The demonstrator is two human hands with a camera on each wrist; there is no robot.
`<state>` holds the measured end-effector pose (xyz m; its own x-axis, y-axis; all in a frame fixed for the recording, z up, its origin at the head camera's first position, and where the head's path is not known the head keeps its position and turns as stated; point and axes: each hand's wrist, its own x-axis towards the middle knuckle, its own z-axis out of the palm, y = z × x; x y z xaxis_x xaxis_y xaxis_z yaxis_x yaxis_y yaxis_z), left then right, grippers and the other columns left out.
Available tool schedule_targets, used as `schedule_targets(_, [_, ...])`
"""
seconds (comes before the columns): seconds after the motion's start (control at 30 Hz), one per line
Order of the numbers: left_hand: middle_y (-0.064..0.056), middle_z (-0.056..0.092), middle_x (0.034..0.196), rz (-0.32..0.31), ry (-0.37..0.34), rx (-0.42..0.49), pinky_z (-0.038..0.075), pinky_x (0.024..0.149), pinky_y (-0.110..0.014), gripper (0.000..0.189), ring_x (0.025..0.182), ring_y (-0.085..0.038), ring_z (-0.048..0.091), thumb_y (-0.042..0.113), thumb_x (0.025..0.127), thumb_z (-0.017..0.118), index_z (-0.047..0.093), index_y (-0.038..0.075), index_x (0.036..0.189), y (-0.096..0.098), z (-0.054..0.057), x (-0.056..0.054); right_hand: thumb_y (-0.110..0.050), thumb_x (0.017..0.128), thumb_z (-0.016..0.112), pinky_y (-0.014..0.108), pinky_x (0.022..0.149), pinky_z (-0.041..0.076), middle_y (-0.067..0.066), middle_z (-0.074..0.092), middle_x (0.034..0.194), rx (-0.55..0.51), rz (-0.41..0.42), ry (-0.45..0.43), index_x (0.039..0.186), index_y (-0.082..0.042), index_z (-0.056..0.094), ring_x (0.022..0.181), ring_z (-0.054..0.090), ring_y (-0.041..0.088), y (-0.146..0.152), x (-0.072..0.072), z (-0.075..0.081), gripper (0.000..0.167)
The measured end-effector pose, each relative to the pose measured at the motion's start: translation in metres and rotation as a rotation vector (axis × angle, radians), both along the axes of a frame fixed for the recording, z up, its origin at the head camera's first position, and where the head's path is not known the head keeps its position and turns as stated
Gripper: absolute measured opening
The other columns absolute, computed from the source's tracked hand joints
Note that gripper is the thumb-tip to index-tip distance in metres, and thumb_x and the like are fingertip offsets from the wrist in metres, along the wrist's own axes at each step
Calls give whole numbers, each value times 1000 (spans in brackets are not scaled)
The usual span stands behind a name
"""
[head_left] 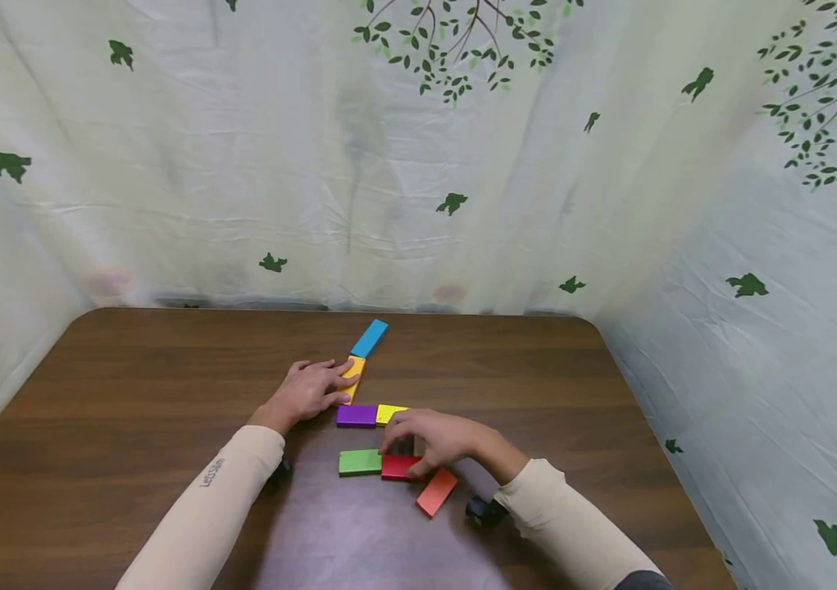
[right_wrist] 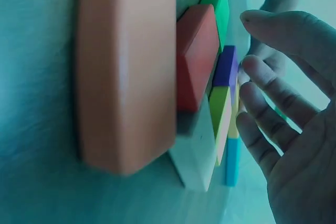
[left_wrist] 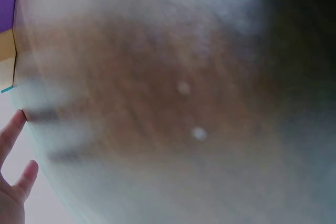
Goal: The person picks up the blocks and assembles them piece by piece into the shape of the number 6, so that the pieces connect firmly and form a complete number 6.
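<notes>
By the relaxed fingers of the left hand (head_left: 307, 393), the amber block (head_left: 352, 389) is touched at their three o'clock; the right hand (head_left: 436, 434) is held with released, slightly bent fingers; on the worktop (head_left: 130, 393), the red block (head_left: 394, 469) is seen at this hand's eight o'clock, the coral block (head_left: 436, 493) at six.

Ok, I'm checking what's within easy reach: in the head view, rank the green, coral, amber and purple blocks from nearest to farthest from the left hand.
From the left hand:
1. Amber block: touched by the fingers.
2. Purple block: just below, slightly right.
3. Green block: below the purple.
4. Coral block: lowest, farthest right.
</notes>
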<state>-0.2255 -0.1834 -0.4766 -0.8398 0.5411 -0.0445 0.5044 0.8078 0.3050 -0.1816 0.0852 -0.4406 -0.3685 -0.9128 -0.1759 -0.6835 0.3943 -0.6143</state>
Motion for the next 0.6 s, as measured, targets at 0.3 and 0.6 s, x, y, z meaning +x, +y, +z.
schedule_targets(0.3, [-11, 43, 148, 4, -20, -1, 23, 102, -68, 46, 133, -42, 39, 33, 93, 62, 57, 15, 135, 2, 2, -1, -10, 77, 79, 22, 85, 45, -2, 60, 108, -47, -74, -23, 113, -13, 69, 96, 54, 12, 32, 13, -7, 36])
schedule_targets(0.6, [-10, 42, 149, 8, -31, -20, 23, 102, -68, 47, 133, -42, 39, 33, 93, 61, 56, 16, 136, 5, 2, -1, -15, 77, 81, 22, 89, 44, -6, 60, 107, -90, -100, 1, 107, -12, 72, 99, 53, 6, 56, 28, -16, 31])
